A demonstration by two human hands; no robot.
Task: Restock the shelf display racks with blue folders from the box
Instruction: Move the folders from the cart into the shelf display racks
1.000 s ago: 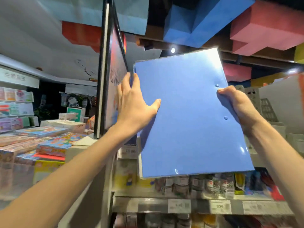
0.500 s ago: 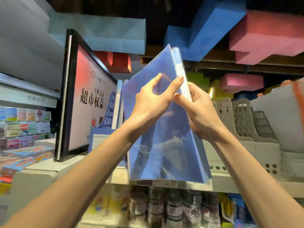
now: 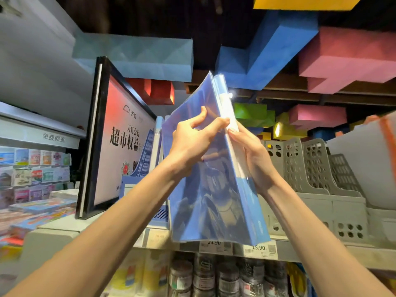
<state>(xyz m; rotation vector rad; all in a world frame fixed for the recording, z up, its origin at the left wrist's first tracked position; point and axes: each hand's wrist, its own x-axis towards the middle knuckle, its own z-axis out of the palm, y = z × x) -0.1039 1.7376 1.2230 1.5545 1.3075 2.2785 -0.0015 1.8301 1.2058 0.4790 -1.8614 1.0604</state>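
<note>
A glossy blue folder (image 3: 216, 202) stands upright and edge-on in front of the top shelf, its spine towards me. My left hand (image 3: 192, 142) grips its left cover near the top, and my right hand (image 3: 252, 157) holds the spine side from the right. Just behind and left of it a blue display rack (image 3: 147, 159) on the shelf holds other blue folders. The box is out of view.
A black-framed sign (image 3: 120, 142) stands left of the blue rack. Several grey file racks (image 3: 310, 172) line the shelf to the right. The shelf edge (image 3: 259, 249) carries price tags, with jars below it. Packaged goods fill the left-hand displays.
One second ago I held the folder flat-on by both side edges. It has since turned edge-on, my hands came together on its upper part, and the view shifted towards the racks.
</note>
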